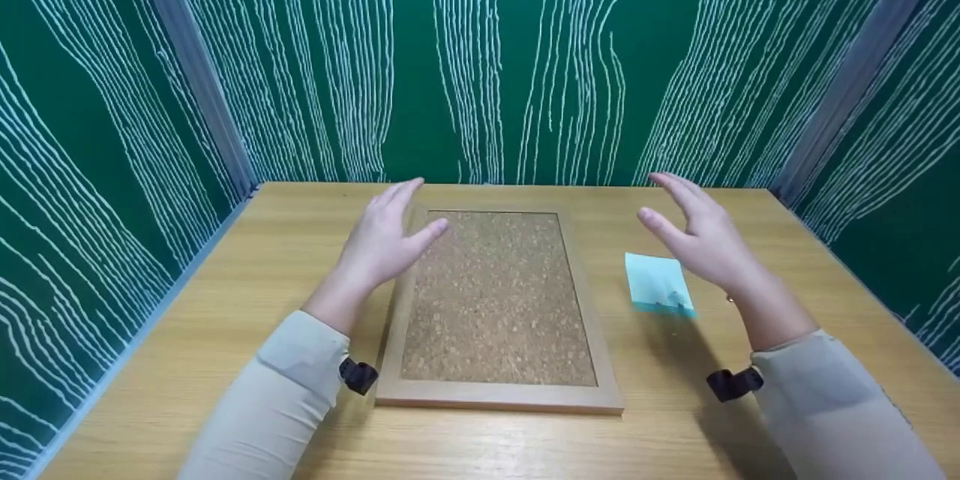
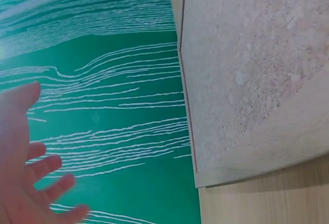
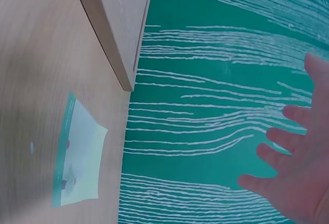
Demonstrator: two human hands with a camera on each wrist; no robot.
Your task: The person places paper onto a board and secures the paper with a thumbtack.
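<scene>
A cork board in a pale wooden frame lies flat on the table, its long sides running away from me. My left hand is raised by the board's left edge, fingers spread and holding nothing; it overlaps the frame in the head view. To the right of the board, a light blue-green sticky note with a darker strip and a small printed picture rests on the table. Above and just beyond the note hovers my right hand, empty, thumb apart from the fingers. In the right wrist view the note curls up at one edge.
The wooden table is bounded by green walls with wavy white lines at the back and both sides. Grey posts stand in the back corners. A tiny shiny object shows beside my right wrist.
</scene>
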